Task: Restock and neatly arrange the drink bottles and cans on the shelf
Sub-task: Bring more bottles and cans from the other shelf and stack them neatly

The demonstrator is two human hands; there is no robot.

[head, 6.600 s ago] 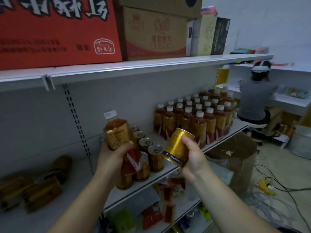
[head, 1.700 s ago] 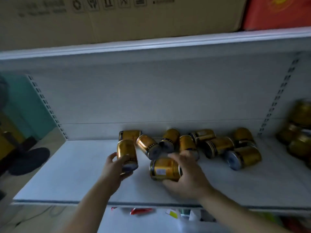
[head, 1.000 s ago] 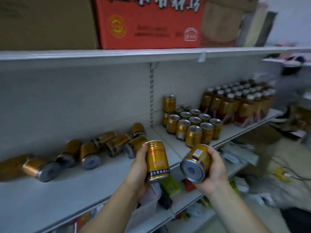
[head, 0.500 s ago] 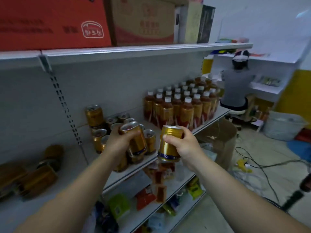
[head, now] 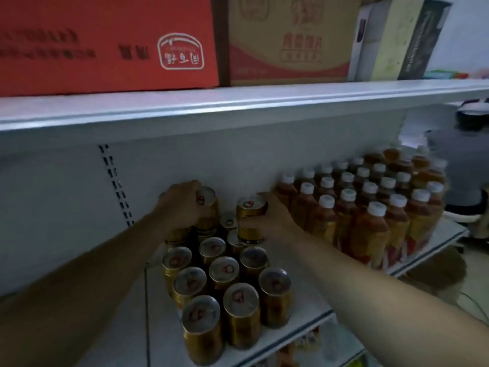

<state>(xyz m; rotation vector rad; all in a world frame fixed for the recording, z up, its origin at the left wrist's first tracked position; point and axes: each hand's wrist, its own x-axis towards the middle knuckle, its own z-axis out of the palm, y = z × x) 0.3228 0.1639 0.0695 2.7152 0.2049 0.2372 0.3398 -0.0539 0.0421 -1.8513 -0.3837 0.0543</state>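
Far back on the white shelf [head: 308, 311], against the rear panel [head: 238, 160], grips one gold can in each of the hands. Curls the left hand [head: 182, 205] over the top and side of the left can [head: 209, 205], upright and raised above the row under it. Wraps the right hand [head: 274, 221] round the side of the right can [head: 250, 217], upright too, on or just over the cans beneath; cannot tell which. Nearer, in neat rows: a block of upright gold cans [head: 225, 284] with silver pull-tab tops, reaching the shelf's near edge. Just right of the block, close beside the right hand: packed rows of brown drink bottles [head: 370, 215] with white caps. Overhead, on the upper shelf [head: 238, 104]: a red carton [head: 105, 43] at left, a tan carton [head: 285, 41] just beside it.
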